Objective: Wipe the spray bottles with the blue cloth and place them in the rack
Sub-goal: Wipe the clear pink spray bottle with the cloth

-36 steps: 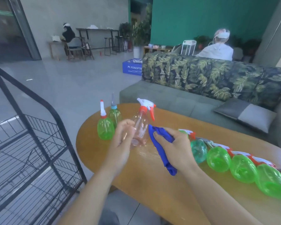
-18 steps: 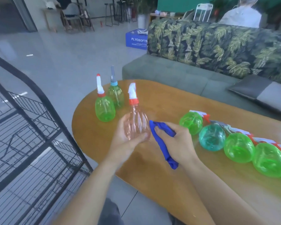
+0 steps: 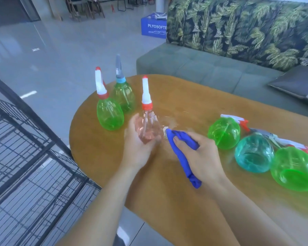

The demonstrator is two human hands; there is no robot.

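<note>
Progress was small at this moment, as far as we could judge. Our left hand (image 3: 137, 148) held the pink bottle (image 3: 148, 126) upright, the fingers curled round its lower body, and our right hand (image 3: 199, 157) gripped the cloth (image 3: 183, 157) tightly, the bunched tip of the cloth just beside the bottle on the right of the left grip. We judged that the wiping of this bottle was in progress and not finished.

Beyond the left grip, two bottles stood upright on the table (image 3: 167, 201): a green bottle (image 3: 109, 112) and, behind it, a bottle with a blue collar (image 3: 124, 96). We could not tell if these were already wiped. To the right of the cloth hand, three more lay on their sides in a row, touching or nearly so: a green one (image 3: 224, 133), a teal one (image 3: 254, 153) and another green one (image 3: 293, 169) at the frame edge.

The rack (image 3: 25, 148) stood to the left of the left hand, off the table, and no bottle showed on the shelves we could see. So every placing was still left, and most of the wiping as well, in our judgement.
</note>
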